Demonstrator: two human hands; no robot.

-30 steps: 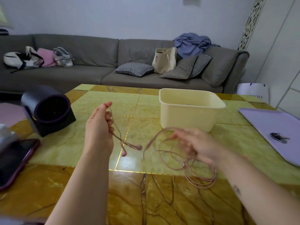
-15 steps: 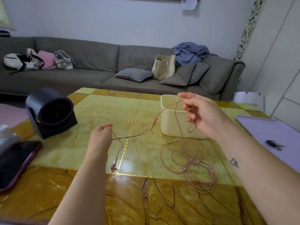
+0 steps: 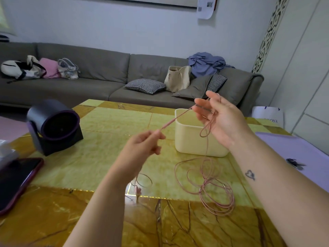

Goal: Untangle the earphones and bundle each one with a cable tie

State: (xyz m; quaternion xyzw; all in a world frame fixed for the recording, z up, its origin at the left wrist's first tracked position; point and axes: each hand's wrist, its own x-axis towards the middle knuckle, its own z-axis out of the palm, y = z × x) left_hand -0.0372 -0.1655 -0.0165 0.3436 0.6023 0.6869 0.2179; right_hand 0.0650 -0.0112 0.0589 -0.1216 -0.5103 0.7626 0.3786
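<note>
A pink earphone cable (image 3: 206, 186) lies in loose tangled loops on the green and amber table (image 3: 110, 161). My left hand (image 3: 142, 145) pinches one stretch of it above the table. From there the cable runs taut up to my right hand (image 3: 219, 118), raised above the cream tub (image 3: 188, 143). The cable is draped over that hand's spread fingers and a loop hangs from the palm. An earbud (image 3: 138, 190) and a small loop lie on the table below my left forearm. No cable tie can be seen.
A black cylindrical device (image 3: 53, 125) stands at the table's left. A dark phone in a red case (image 3: 16, 180) lies at the left edge. A lilac mat (image 3: 299, 154) with keys (image 3: 294, 164) is at the right. A grey sofa with bags and cushions runs behind.
My right hand rose higher over the tub, drawing cable up off the table. My left hand moved up and right, and the stretch between the hands pulled taut. The view tilted upward.
</note>
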